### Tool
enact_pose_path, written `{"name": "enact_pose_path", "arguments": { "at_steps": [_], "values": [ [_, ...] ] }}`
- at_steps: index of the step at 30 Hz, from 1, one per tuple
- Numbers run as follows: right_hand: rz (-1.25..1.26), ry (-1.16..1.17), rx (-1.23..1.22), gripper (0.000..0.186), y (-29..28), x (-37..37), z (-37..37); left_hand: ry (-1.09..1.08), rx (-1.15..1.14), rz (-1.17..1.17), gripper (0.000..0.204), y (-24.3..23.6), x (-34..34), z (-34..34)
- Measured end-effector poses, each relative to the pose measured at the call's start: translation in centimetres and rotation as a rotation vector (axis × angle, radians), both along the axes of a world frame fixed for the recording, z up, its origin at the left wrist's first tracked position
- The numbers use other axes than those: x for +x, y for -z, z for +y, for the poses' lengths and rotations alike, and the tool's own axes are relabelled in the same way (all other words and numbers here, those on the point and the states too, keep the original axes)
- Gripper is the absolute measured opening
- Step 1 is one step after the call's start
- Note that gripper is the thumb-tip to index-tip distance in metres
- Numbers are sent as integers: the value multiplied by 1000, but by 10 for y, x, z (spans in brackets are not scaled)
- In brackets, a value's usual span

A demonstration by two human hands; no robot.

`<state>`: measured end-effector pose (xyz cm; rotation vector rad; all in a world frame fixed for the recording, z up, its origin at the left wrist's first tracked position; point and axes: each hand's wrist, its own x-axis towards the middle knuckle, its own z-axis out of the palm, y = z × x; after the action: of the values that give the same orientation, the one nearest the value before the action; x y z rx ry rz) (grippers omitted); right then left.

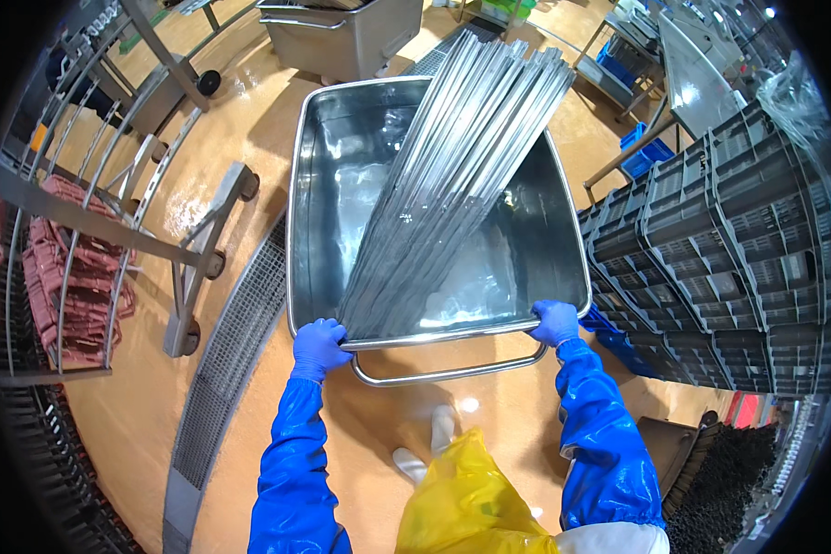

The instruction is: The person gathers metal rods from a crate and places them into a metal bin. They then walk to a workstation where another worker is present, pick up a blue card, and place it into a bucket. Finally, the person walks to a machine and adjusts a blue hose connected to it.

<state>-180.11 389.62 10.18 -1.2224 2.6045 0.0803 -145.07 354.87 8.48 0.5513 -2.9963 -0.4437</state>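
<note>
In front of me stands a deep stainless steel tub cart (328, 212) with a rounded rim and a bar handle (452, 374) on its near side. A bundle of long, shiny metal bars (462, 138) leans inside it, rising from the near left bottom past the far right rim. My left hand (320, 346), blue-gloved, is closed over the near rim by the left corner. Near the right corner my right hand (556, 323), gloved alike, grips the same rim. The bar handle hangs between the hands, its ends close to them. Both forearms wear blue sleeves.
Stacked grey crates (720, 249) rise close on the right. A wheeled metal frame (208, 258) and a rack with reddish pieces (69, 268) stand left. A floor grate (235, 360) curves past the tub. Another steel tub (342, 42) stands beyond, and a blue crate (644, 150) lies far right.
</note>
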Motion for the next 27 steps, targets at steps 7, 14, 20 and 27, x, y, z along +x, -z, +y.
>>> {"name": "enact_pose_path", "arguments": {
  "at_steps": [7,14,20,27],
  "values": [
    [-19,55,-39,34,12,-34,-69,56,-32,-22,28,-1,-62,-99],
    [48,93,-150,36,18,-60,-139,142,-53,-91,31,-5,-140,-214],
    [87,208,-145,37,23,-87,-201,266,-56,-95,34,-10,-215,-307],
    [88,268,-125,36,22,-160,-261,333,-99,-11,31,-1,-316,-378]
  ]
}}
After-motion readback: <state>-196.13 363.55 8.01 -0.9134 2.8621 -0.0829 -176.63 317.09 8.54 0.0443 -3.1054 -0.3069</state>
